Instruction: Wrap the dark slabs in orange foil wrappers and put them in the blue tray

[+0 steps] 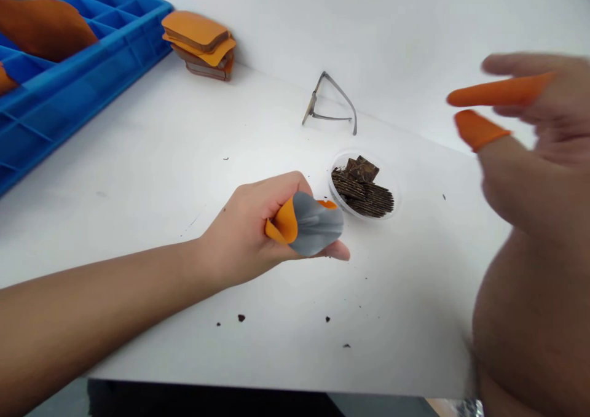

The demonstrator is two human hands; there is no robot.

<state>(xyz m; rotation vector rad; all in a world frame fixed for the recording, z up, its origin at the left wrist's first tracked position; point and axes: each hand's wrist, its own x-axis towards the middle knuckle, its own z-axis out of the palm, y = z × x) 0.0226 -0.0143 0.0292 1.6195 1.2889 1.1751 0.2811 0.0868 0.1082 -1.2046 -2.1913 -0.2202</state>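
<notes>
My left hand [258, 223] is wrapped round a curled orange pouch [318, 225] above the middle of the table. The pouch's silver-grey inner side faces up toward me. To the right, raised and slightly blurred, my right hand [530, 128] has its fingers apart with nothing between them. Orange finger cots cover its thumb and one finger. Just beyond the pouch stands a clear round plastic tub [338, 201]. Thin dark brown square pieces [364, 190] lie in it, many in a tilted row and a few loose on top.
A blue divided crate [106, 82] with orange items [50, 27] in it fills the back left. Beside it is a stack of orange and brown flat pieces [200, 42]. Eyeglasses [318, 97] lie near the wall. Dark crumbs [241, 318] are scattered on the white table [286, 355].
</notes>
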